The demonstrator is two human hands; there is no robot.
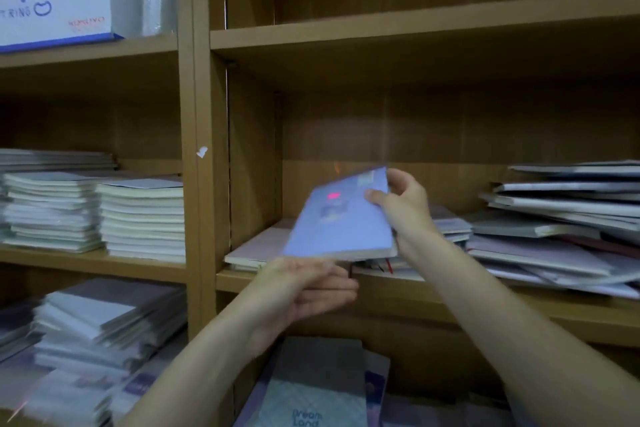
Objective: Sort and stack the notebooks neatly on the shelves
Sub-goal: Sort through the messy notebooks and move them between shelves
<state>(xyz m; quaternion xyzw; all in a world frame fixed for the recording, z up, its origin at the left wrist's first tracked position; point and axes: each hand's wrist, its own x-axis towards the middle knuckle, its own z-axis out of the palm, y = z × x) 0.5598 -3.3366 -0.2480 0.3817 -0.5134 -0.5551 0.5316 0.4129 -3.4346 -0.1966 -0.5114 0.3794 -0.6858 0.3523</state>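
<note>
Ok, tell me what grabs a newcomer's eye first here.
A tilted purple notebook at centre, pinched by the right hand at its top corner, the left hand beneath its lower edge. Then the messy pile on the right shelf, against neat stacks at left.

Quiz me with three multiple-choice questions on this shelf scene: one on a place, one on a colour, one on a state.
1. Where is the messy pile?
A) right of the held notebook
B) top shelf
C) floor

2. What colour is the held notebook?
A) red
B) lilac-blue
C) green

3. How is the notebook held?
A) lying flat on a shelf
B) tilted, in hands
C) closed in a box

Answers:
1 A, it slumps on the same shelf, rightward.
2 B, its cover shows lilac-blue.
3 B, the right hand pinches its top corner; the left hand is beneath.
</note>
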